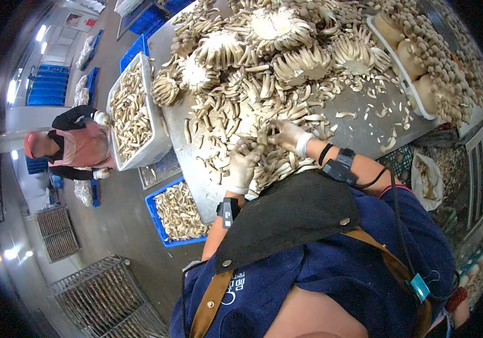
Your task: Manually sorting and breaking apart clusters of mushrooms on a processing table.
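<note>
Both of my hands wear thin whitish gloves and work low over a steel table (342, 114). My left hand (243, 162) has its fingers curled around a small mushroom (261, 138). Close by on the right, my right hand (287, 134) bends its fingertips toward that same mushroom; whether they grip it is hidden. Loose mushrooms (281, 162) lie beneath and in front of my hands. Beyond them is a heap of whole mushroom clusters, including one with a broad white cut base (271, 26) facing up.
A white tub (157, 126) full of loose mushrooms stands left, with a person in a pink apron (83, 145) beside it. Below is a blue crate (157, 211) of mushrooms. A white tray (406, 86) holds uncut clusters at right, above an open white bag (427, 181).
</note>
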`<state>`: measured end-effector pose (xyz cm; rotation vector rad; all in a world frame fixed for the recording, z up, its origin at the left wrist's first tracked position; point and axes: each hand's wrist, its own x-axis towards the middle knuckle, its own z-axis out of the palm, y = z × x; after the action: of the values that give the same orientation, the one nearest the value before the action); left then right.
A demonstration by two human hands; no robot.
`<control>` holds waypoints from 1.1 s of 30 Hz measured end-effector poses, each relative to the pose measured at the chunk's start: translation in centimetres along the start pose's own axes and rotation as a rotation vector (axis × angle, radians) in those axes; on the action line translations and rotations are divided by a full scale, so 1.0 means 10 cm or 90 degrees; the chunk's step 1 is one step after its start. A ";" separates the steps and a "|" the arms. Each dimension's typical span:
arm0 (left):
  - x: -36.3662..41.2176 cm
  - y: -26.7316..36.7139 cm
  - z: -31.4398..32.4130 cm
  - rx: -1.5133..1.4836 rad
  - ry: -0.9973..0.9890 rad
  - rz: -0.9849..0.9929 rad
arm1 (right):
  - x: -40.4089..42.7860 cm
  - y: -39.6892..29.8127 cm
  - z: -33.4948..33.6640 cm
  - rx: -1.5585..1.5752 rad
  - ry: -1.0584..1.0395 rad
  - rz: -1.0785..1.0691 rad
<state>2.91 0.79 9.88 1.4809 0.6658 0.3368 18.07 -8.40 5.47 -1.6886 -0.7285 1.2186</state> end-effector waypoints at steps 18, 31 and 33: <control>-0.05 0.16 0.13 -0.161 -0.066 -0.015 | 0.13 0.27 -0.01 0.264 -0.076 -0.066; -0.17 0.16 0.09 -0.336 -0.021 -0.033 | -0.26 -0.14 0.00 0.252 -0.065 0.010; -0.13 0.04 -0.03 -0.114 -0.126 0.010 | -0.26 -0.21 0.05 0.175 -0.122 -0.017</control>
<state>1.75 0.30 10.53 1.3288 0.4536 0.2513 16.77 -9.55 8.36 -1.3460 -0.6614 1.4065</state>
